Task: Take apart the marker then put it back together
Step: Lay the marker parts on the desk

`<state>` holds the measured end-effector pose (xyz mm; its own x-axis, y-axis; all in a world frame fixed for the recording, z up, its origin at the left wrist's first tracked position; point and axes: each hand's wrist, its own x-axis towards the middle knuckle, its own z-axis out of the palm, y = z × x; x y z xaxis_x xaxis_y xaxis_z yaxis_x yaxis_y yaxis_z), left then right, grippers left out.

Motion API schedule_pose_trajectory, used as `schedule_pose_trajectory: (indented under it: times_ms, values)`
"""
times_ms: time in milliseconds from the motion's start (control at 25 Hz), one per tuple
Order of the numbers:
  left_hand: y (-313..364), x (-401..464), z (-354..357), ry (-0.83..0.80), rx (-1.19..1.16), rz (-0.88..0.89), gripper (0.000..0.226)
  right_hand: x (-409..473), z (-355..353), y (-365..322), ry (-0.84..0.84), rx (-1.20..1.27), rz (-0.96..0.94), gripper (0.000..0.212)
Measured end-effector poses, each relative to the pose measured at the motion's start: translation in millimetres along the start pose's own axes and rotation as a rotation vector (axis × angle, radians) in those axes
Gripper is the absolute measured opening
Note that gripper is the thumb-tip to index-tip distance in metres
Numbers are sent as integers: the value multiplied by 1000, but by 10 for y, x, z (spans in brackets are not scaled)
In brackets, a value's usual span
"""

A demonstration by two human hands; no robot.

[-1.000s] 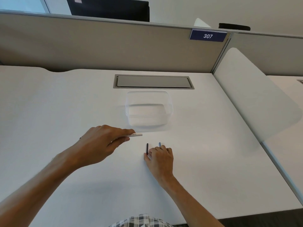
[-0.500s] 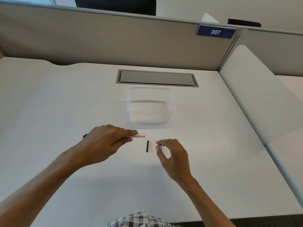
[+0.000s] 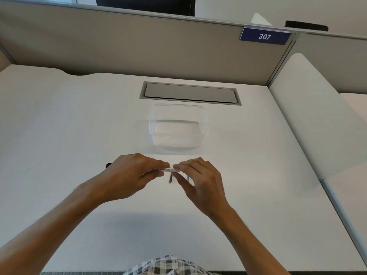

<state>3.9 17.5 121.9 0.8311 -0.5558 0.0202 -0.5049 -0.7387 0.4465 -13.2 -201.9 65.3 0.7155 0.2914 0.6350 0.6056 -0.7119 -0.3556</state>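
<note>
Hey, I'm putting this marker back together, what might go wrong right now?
1. The small dark piece lies loose on the desk right below both hands; the right hand might nudge it away.
2. The left hand holds the white barrel level while the right pinches its end; a skewed push might slip.
3. The clear container sits just beyond and might get bumped.
</note>
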Motion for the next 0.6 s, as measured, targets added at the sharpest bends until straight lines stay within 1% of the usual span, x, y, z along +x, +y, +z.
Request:
schedule_pose_trajectory:
  times_ms: [80,120,240,320,400,520,600]
  values:
    - [10,16,3,14,-1,-35,45,-22,-51,72,-7,15,-9,14]
    - [6,17,-7,27,3,-60,43,-35,-79,117,-12,16,-5,13]
    - [7,27,-49,46,-6,-138,23,-70,-154,279,-32,15,35,14]
    - [35,45,-33,36,-40,-152,18,-75,-180,317,-59,-9,18,19]
    - [87,68,22,23,-58,-137,19,-50,-171,268,-88,-33,-53,24]
    - [129,96,83,9,-53,-110,25,11,-126,139,-99,-72,-164,16]
    - [122,104,89,19,-50,-97,31,48,-109,99,-106,-110,-200,11]
